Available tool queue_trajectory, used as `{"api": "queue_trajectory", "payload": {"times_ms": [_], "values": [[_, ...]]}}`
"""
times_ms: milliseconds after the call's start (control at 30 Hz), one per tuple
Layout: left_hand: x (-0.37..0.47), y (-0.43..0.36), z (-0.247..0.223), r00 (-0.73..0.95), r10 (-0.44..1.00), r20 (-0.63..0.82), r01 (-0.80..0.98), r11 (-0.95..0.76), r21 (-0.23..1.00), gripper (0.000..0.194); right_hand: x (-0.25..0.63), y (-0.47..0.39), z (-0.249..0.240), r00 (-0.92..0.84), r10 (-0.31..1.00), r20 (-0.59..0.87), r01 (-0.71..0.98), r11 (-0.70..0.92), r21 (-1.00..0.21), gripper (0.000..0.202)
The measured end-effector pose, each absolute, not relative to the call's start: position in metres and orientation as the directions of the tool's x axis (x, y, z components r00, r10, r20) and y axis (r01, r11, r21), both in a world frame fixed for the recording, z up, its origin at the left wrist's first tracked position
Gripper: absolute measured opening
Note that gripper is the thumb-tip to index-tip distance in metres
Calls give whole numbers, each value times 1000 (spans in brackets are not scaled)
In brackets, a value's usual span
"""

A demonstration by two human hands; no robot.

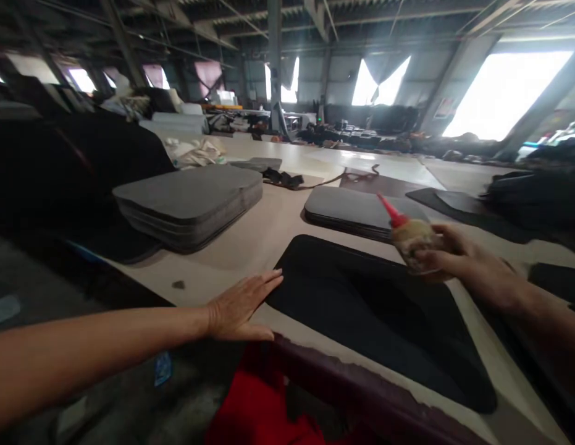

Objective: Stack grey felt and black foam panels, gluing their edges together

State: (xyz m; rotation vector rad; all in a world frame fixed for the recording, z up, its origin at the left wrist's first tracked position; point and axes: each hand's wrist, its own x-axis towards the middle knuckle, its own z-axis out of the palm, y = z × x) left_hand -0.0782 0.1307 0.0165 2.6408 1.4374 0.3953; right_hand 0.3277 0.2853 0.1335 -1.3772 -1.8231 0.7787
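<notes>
A black flat panel with rounded corners [361, 309] lies on the table [231, 259] in front of me. My left hand [245, 306] rests at its left corner, fingertips on the panel's edge, thumb apart and toward the table's front edge. Above the panel's far right part, my right hand [447, 250] grips a squeeze bottle [412, 241] with a red pointed nozzle, which tilts up and to the left. The bottle is slightly blurred. Just behind the panel is a low stack of grey pieces [352, 207].
A taller stack of grey pieces [189, 201] stands at the left, beside a large black heap [74, 161]. Black straps [282, 178] and a thin cord lie farther back. Dark material [541, 198] lies at the right. Maroon material [352, 383] edges the table front.
</notes>
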Motion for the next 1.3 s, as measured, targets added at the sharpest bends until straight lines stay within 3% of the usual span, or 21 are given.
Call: {"api": "queue_trajectory", "payload": {"times_ms": [100,267,367,533,833,1300], "values": [[-80,127,12,470,841,267,812,-531,243,97,308,251,128,-351,936,22,539,221,-813,58],[-81,130,7,292,904,313,861,-391,325,54,280,212,128,-466,883,-51,577,260,-774,53],[-78,134,5,235,919,317,873,-343,346,44,268,201,128,-482,873,-76,606,269,-749,47],[-75,136,5,264,911,315,883,-360,300,46,250,197,118,-513,858,3,612,369,-699,36],[-73,136,11,281,909,307,888,-368,277,39,212,198,112,-641,757,122,622,607,-495,27],[-72,135,12,274,916,295,895,-355,272,38,187,205,114,-692,709,135,594,665,-452,21]]}}
